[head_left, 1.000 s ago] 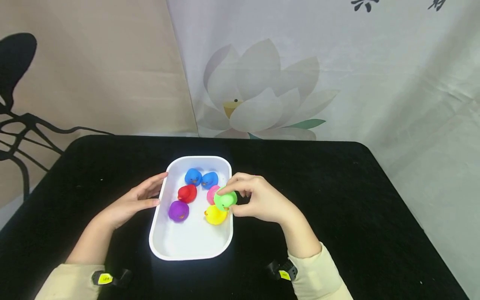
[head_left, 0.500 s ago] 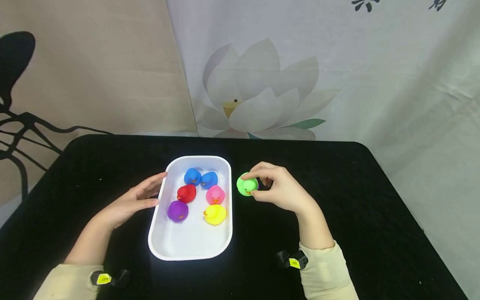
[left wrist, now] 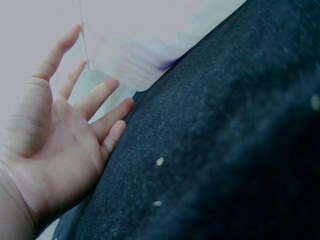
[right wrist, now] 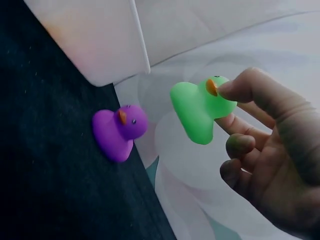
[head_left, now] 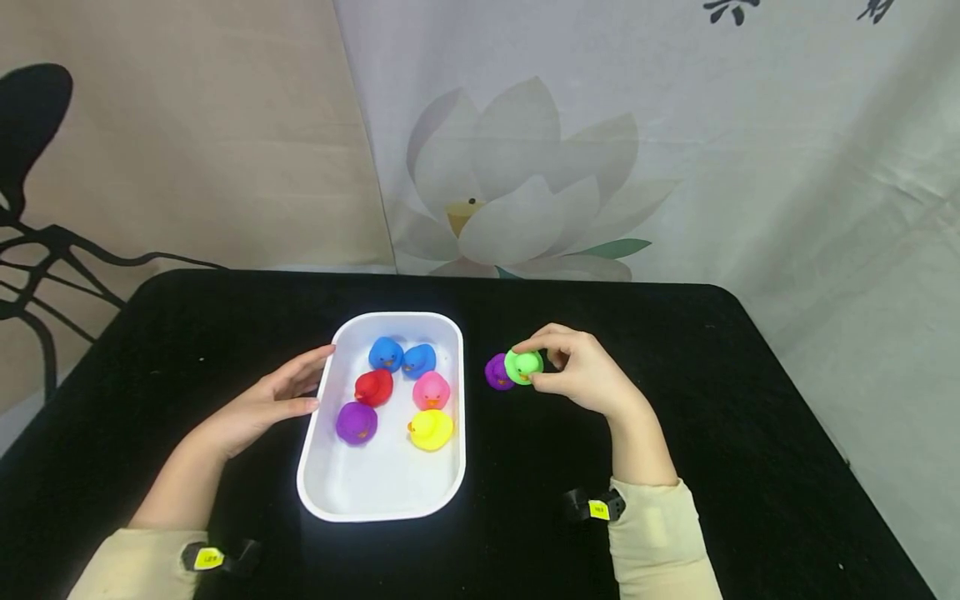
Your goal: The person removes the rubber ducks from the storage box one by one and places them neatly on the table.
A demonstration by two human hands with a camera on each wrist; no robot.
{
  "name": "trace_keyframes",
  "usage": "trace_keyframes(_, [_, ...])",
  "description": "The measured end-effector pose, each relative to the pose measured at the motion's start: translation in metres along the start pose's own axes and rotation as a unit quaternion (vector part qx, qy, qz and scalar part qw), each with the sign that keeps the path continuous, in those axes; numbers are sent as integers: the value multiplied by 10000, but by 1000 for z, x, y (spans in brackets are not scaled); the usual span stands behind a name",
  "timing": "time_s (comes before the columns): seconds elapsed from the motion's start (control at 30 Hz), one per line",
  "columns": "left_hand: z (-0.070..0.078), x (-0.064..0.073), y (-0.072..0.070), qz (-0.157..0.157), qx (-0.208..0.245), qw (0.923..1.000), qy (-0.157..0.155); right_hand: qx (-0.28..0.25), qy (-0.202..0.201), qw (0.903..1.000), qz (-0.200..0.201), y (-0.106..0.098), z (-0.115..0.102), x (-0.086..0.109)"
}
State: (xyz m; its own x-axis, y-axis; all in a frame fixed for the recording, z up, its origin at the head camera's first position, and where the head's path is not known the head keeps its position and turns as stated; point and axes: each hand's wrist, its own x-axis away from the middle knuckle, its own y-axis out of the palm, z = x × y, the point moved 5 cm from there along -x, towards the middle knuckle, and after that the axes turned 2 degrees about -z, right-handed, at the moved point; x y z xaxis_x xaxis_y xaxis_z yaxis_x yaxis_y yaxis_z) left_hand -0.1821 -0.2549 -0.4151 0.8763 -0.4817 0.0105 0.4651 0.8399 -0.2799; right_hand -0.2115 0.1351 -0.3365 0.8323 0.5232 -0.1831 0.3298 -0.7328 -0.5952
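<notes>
My right hand point(head_left: 588, 367) pinches a green rubber duck point(head_left: 523, 367) by its head between thumb and fingers. In the right wrist view the green duck point(right wrist: 197, 112) is held up off the black tabletop, and a purple rubber duck point(right wrist: 117, 132) stands on the cloth beside it. That purple duck point(head_left: 498, 372) is partly covered by the green one in the head view. Fingertips of my left hand point(head_left: 258, 404) touch the left rim of a white tray point(head_left: 382, 500), fingers extended. Inside the tray are a red duck point(head_left: 373, 387), a pink duck point(head_left: 431, 391), a yellow duck point(head_left: 431, 430) and others.
Two blue ducks point(head_left: 402, 357) sit at the tray's far end, and another purple duck point(head_left: 357, 422) lies near its left wall. Black cloth covers the table point(head_left: 675, 375). Behind it hangs a curtain point(head_left: 525, 167) with a flower print; a black chair point(head_left: 45, 208) stands at left.
My right hand has lifted the green duck out of the tray and carried it right, past the purple duck on the cloth. My left hand and the tray have stayed put.
</notes>
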Motion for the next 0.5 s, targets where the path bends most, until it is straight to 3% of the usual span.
trace_keyframes(0.5, [1,0,1,8,2,10000,-50,-37,408,9991,76,-1,35,4])
